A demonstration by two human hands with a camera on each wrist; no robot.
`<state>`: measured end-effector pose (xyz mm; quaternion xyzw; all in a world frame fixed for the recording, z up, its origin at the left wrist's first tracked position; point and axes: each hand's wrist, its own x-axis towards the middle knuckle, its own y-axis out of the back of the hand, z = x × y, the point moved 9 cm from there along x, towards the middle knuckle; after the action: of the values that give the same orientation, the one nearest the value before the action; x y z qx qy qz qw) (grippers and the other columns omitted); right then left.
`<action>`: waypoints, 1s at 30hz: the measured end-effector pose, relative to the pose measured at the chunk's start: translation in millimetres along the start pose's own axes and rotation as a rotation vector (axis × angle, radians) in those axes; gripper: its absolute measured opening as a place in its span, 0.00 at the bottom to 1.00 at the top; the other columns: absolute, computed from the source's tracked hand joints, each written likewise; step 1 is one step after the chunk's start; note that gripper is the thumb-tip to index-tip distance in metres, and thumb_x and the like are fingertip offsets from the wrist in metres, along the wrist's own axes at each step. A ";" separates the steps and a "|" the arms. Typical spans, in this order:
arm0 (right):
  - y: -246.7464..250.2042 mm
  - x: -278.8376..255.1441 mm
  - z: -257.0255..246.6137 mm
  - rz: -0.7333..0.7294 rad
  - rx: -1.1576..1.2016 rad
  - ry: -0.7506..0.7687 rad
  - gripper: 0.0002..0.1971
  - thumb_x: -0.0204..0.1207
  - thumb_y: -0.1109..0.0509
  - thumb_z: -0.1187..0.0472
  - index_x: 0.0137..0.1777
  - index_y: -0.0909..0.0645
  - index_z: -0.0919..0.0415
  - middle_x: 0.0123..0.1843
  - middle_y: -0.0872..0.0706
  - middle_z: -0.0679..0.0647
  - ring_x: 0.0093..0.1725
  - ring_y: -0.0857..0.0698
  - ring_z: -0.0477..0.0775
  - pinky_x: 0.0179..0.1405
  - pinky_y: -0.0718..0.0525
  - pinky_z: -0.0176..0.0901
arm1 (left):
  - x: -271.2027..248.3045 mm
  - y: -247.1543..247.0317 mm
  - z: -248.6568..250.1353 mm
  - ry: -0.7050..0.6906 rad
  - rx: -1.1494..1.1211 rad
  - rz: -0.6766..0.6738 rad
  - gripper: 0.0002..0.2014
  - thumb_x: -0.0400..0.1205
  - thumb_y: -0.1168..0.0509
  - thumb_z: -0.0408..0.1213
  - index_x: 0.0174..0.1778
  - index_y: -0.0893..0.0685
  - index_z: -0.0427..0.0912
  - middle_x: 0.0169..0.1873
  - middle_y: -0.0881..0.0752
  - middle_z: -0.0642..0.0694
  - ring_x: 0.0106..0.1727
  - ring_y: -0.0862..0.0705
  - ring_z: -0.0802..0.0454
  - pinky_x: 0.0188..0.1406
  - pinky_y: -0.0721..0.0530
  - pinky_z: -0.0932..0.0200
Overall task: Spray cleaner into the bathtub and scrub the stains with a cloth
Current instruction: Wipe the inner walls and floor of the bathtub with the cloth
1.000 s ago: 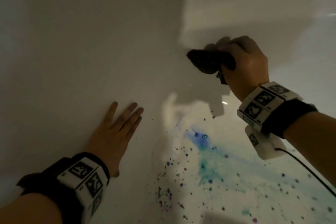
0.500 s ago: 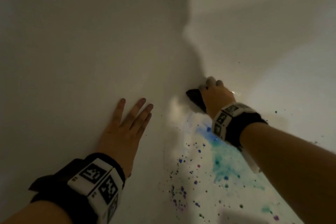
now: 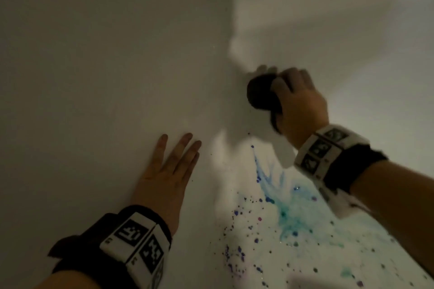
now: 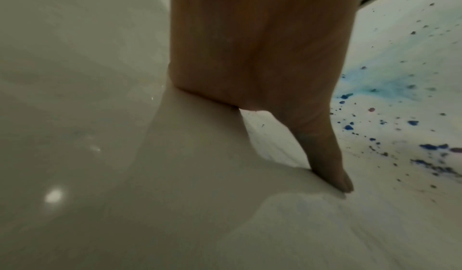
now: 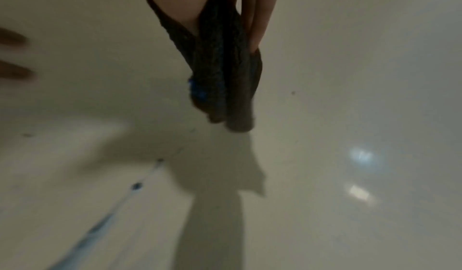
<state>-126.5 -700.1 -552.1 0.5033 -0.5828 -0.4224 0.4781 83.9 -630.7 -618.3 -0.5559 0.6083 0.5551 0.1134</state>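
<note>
Right hand (image 3: 303, 110) grips the bunched dark cloth (image 3: 261, 94), right of frame centre, against the bathtub (image 3: 94, 54) wall; left hand (image 3: 164, 171) lies flat, fingers straight. Blue-green stains (image 3: 288, 211) sit lower right: best drag the cloth down firmly through them.

A white marker band (image 3: 138, 246), printed with black square codes, sits on a black strap (image 3: 77, 248) in the lower left of the head view. A second marker band (image 3: 326, 148) lies at right centre, with a white housing (image 3: 342, 209) just below it.
</note>
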 end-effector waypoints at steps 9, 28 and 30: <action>-101.8 -37.5 -8.7 -0.524 -0.049 -0.223 0.30 0.74 0.31 0.53 0.75 0.36 0.57 0.75 0.35 0.59 0.70 0.32 0.63 0.65 0.25 0.52 | 1.8 0.1 1.7 -0.008 0.030 -0.012 0.55 0.79 0.40 0.58 0.72 0.79 0.29 0.70 0.84 0.31 0.70 0.82 0.28 0.57 0.82 0.26; -68.0 -15.2 25.1 -0.246 0.408 -0.613 0.22 0.76 0.37 0.67 0.71 0.27 0.62 0.69 0.26 0.66 0.66 0.25 0.63 0.60 0.29 0.42 | -1.5 6.2 -0.6 -0.016 0.029 0.020 0.52 0.80 0.41 0.56 0.75 0.75 0.30 0.73 0.80 0.31 0.73 0.80 0.29 0.59 0.80 0.29; -90.2 -18.0 -11.8 -0.280 0.488 -0.577 0.26 0.74 0.40 0.57 0.73 0.28 0.61 0.69 0.27 0.65 0.66 0.25 0.64 0.61 0.32 0.38 | -2.7 6.9 -3.2 0.010 -0.001 0.025 0.53 0.80 0.42 0.55 0.73 0.77 0.28 0.72 0.80 0.30 0.73 0.79 0.31 0.63 0.79 0.31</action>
<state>-97.8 -694.7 -640.1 0.5373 -0.7021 -0.4567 0.0989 80.9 -633.4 -611.3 -0.5511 0.6154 0.5540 0.1032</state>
